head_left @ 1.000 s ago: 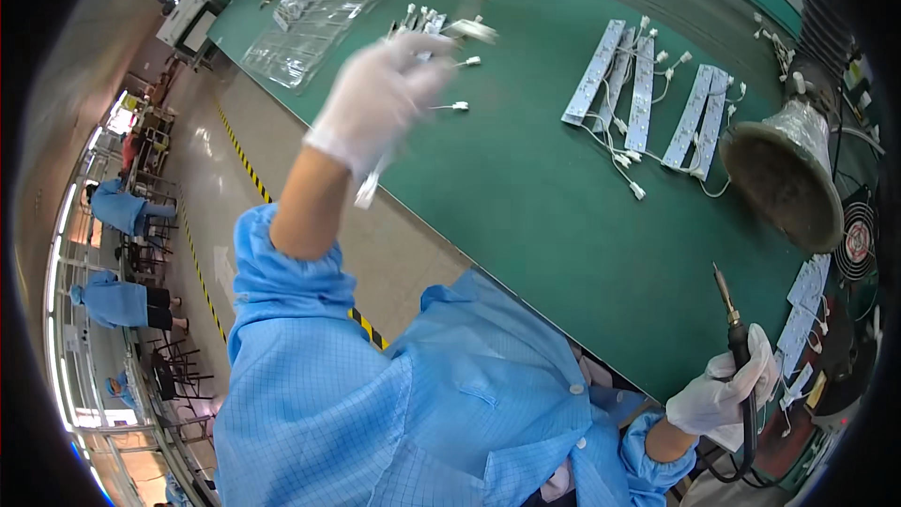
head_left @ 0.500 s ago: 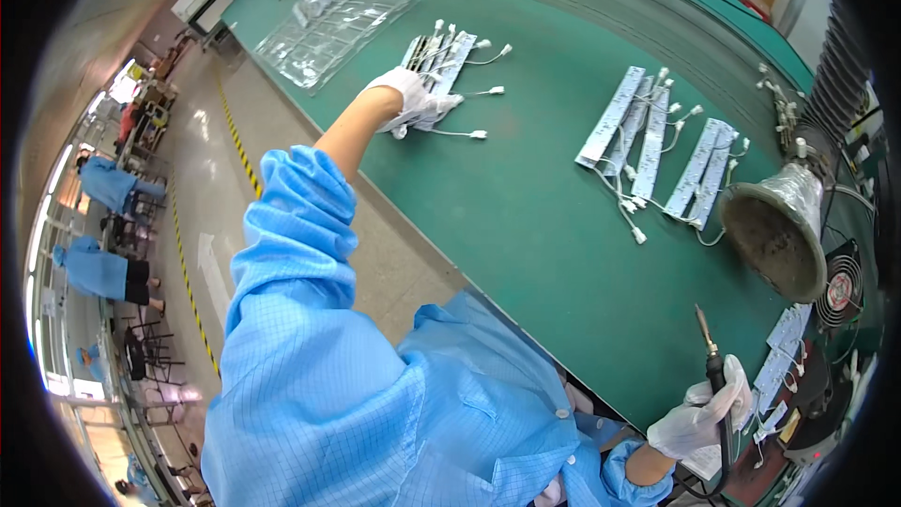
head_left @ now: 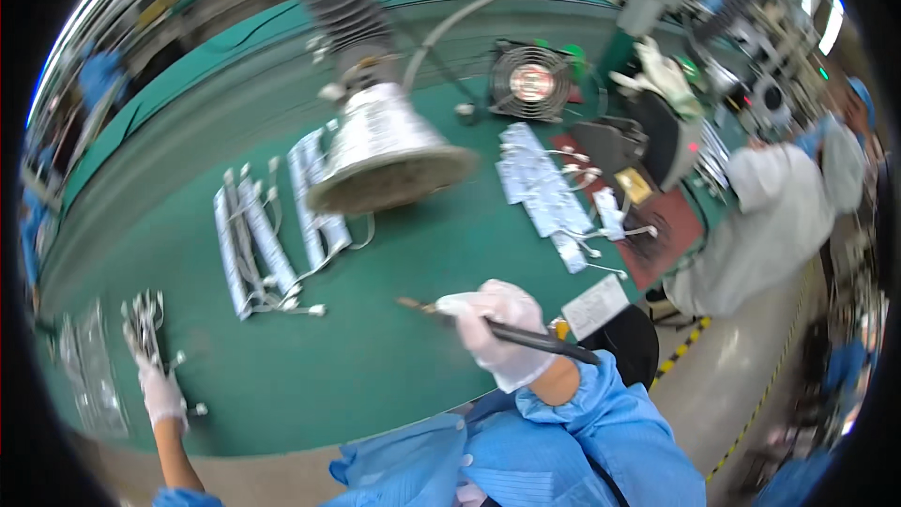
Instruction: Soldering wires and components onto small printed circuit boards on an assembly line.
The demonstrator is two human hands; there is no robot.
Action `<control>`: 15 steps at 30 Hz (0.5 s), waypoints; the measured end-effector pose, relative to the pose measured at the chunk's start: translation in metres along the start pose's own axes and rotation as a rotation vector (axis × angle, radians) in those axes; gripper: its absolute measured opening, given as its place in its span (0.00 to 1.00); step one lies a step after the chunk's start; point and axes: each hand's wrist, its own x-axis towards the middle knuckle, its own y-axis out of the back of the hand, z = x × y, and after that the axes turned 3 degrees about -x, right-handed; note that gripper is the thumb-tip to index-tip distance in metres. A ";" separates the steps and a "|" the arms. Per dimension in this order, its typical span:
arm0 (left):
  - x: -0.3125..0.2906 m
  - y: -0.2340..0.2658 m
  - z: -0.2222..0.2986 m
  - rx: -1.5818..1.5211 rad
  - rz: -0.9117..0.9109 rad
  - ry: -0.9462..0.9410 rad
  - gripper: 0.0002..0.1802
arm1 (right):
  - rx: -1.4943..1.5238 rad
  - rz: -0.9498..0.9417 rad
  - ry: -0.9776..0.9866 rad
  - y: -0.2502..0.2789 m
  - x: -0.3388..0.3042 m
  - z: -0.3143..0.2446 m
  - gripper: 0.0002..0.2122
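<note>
I am now reaching my left hand (head_left: 161, 392) down to the wired strips (head_left: 143, 317) near the counter's (head_left: 375, 357) left edge, while my right hand (head_left: 502, 330) is bringing the soldering iron (head_left: 497, 327) over the counter.

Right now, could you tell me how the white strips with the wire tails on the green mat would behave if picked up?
The white strips look thin and flat, so probably light and somewhat bendy. Their loose wire tails would likely dangle and snag neighbouring strips, since they lie bunched together.

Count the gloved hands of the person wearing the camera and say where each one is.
2. The left hand reaches far left to a bundle of strips; the right hand holds a soldering iron over the green mat.
</note>
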 end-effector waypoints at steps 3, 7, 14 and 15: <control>0.007 -0.007 -0.003 -0.021 -0.044 -0.120 0.33 | -0.082 -0.113 -0.084 0.015 -0.006 -0.013 0.07; 0.066 -0.045 -0.066 -0.876 -0.185 -0.187 0.36 | -0.027 -0.305 -0.286 0.023 -0.019 -0.005 0.08; 0.206 -0.040 0.076 -0.824 -0.419 0.025 0.30 | -0.212 -0.132 -0.056 0.036 -0.015 -0.010 0.16; 0.220 -0.041 0.060 -0.879 -0.445 -0.035 0.31 | -0.235 -0.237 -0.070 0.037 -0.016 -0.012 0.16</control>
